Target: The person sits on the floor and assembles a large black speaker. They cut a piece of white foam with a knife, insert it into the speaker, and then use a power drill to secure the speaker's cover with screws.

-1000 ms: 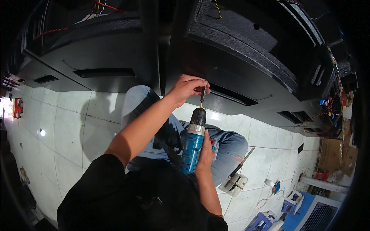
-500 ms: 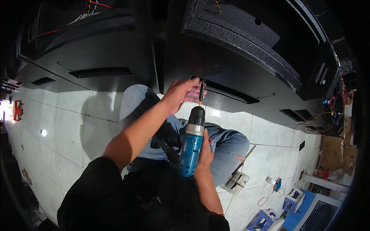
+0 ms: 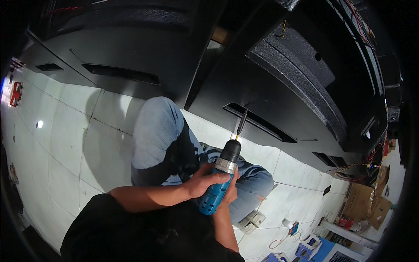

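A teal and black cordless drill (image 3: 214, 198) points away from me, held in both hands above my lap. My right hand (image 3: 230, 192) is closed round its grip from the right, with the fingers partly hidden behind the body. Over the drill's left side and top lies my left hand (image 3: 206, 180), thumb across the housing. From the black chuck (image 3: 230, 150) a long dark driver bit (image 3: 242, 123) reaches to the black cabinet panel (image 3: 209, 98), its tip at the upper edge of a recessed slot (image 3: 268, 126). Whether the tip touches a screw is too small to tell.
Another black cabinet (image 3: 122, 52) stands to the left, beyond a narrow gap. Loose wires (image 3: 369, 165) hang at the right cabinet's end. On the tiled floor to the right lie a pale tray-like object (image 3: 252, 222), small folding stools (image 3: 308, 247) and cardboard boxes (image 3: 360, 203).
My left hand has come back from the bit's tip and now grips the drill body. The drill has tilted rightward, its bit against or near the panel. The view has turned somewhat.
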The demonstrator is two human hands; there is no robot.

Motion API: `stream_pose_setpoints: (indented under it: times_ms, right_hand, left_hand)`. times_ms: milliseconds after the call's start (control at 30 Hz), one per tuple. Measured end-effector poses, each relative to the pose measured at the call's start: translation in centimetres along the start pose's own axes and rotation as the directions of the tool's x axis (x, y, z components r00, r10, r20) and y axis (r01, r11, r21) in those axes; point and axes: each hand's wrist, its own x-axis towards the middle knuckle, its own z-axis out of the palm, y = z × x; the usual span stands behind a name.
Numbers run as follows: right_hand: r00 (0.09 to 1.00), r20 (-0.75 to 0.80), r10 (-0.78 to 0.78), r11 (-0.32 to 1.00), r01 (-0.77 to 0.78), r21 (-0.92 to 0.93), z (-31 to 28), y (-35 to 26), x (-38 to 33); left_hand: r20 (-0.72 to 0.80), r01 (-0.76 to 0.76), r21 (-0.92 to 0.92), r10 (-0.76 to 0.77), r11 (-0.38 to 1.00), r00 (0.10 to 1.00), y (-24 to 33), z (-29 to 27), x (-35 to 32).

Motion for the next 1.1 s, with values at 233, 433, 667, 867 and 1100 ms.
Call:
stream_pose_setpoints:
  times_ms: [233, 433, 667, 867, 1100]
  right_hand:
    - [0.992, -0.084, -0.091, 0.996, 0.091, -0.006, 0.9, 0.2, 0.3]
    - [0.999, -0.040, 0.009, 1.000, -0.009, -0.005, 0.5, 0.1, 0.7]
    - [0.998, -0.063, 0.026, 1.000, -0.026, 0.013, 0.6, -0.2, 0.8]
    - [0.997, -0.018, 0.073, 0.997, -0.073, 0.015, 0.4, -0.8, 1.3]
    - [0.990, 0.131, -0.050, 0.998, 0.046, 0.033, -2.7, -0.7, 2.9]
  left_hand:
    - [-0.061, -0.038, 0.046, 0.040, 0.998, 0.997, 0.7, 0.0, 0.2]
    - [-0.097, 0.008, 0.067, -0.001, 0.998, 0.995, 1.1, 0.3, 0.5]
    - [-0.134, -0.032, 0.064, 0.040, 0.997, 0.990, 0.6, 0.7, 1.0]
    - [-0.119, -0.054, 0.050, 0.059, 0.997, 0.991, 0.9, 0.2, 0.7]
    - [-0.056, 0.032, -0.034, -0.034, 0.999, 0.998, -0.6, -1.3, 1.3]
